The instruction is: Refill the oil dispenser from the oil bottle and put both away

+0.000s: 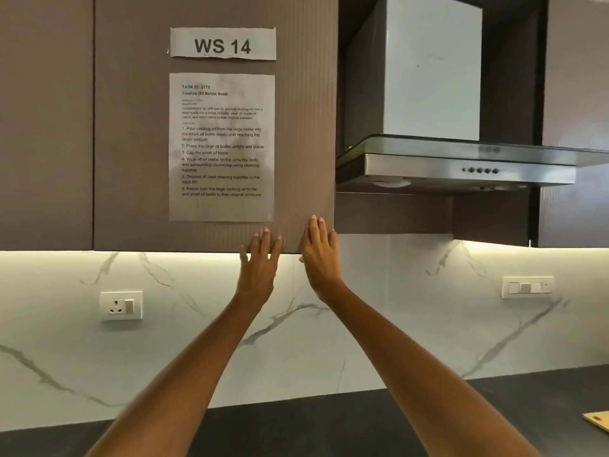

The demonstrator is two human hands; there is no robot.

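White marble-look backsplash with grey veins runs along the wall, lit from under the upper cabinets, above a dark matte countertop. Only the head camera gives a view, looking up at the cabinets.

Both arms reach up to a brown, finely ribbed upper cabinet door. The left hand lies flat against the door's lower edge, fingers straight and slightly spread, holding nothing. The right hand presses flat near the door's lower right corner, fingers straight and close together, also holding nothing. The door sits flush with its neighbour.

Taped to the door are a torn white paper label reading "WS 14" and, beneath it, a white printed task sheet listing oil refill steps.

Right of the cabinet hangs a stainless steel range hood with a row of round buttons and a boxy chimney. A white wall socket sits at left, a white switch plate at right. A pale wooden board corner shows at the counter's right edge.

Neither the oil dispenser nor the oil bottle is in sight.
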